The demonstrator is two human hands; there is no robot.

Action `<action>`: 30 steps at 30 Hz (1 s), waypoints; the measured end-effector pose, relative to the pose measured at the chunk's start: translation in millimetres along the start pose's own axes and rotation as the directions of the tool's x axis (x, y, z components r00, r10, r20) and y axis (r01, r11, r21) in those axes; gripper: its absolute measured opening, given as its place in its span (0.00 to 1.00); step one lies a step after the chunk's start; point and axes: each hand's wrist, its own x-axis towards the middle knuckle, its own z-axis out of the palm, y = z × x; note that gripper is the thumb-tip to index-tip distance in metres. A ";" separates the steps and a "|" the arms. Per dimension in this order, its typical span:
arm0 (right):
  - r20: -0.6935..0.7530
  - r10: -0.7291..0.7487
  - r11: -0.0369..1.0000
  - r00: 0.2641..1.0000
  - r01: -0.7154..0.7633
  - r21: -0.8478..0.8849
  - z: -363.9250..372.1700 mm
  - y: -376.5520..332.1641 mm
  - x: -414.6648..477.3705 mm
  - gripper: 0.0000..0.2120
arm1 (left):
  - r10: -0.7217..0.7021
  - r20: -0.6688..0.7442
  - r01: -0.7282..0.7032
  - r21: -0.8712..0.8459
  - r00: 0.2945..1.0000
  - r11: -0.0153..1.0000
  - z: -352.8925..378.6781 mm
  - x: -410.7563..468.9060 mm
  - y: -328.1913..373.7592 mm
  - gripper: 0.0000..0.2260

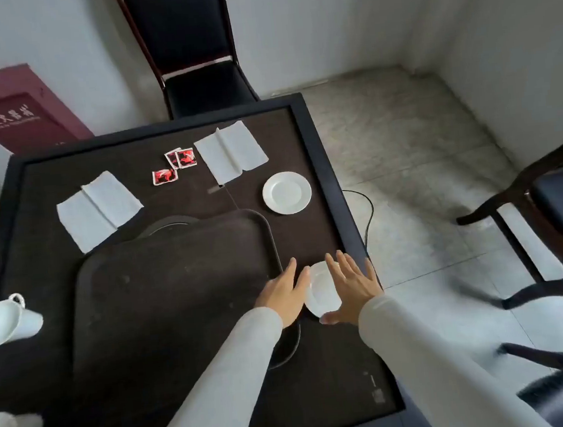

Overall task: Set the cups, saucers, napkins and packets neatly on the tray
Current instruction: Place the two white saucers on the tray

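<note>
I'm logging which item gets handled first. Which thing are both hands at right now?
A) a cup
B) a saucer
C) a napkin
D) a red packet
B: the left hand and right hand, fingers straight, flank a white saucer just off the right edge of the tray.

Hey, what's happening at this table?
A person is setting up a dark tray, which has nothing on it yet. The left hand and right hand, fingers straight, flank a white near saucer just right of the tray. A far saucer, a left napkin, a right napkin and three red packets lie farther back on the table. A cup sits near its left edge.
</note>
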 end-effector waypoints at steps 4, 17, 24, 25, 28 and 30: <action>0.014 -0.019 1.000 1.000 0.019 -0.020 16.4 8.7 4.5 0.68 | -0.127 0.015 0.127 -0.200 0.992 0.971 20.0 12.8 -0.7 0.30; -0.022 -0.068 0.998 0.997 0.068 0.001 21.6 23.3 10.3 0.68 | -0.221 0.007 0.190 -0.533 0.975 0.824 48.8 15.1 -4.0 0.33; -0.100 -0.070 0.996 0.993 0.074 0.040 26.1 23.3 12.0 0.67 | -0.249 0.061 0.227 -0.653 0.967 0.723 41.5 16.9 2.7 0.28; -0.107 -0.070 0.996 0.992 0.076 0.046 26.1 23.2 12.4 0.68 | -0.251 0.072 0.234 -0.663 0.965 0.711 39.5 17.4 2.3 0.28; -0.125 -0.067 0.995 0.990 0.075 0.064 25.5 22.2 12.2 0.67 | -0.251 0.085 0.235 -0.709 0.964 0.665 34.0 17.4 -0.2 0.27; -0.134 -0.064 0.995 0.989 0.074 0.071 23.8 19.7 9.9 0.67 | -0.248 0.098 0.238 -0.738 0.964 0.632 29.9 16.1 -3.4 0.27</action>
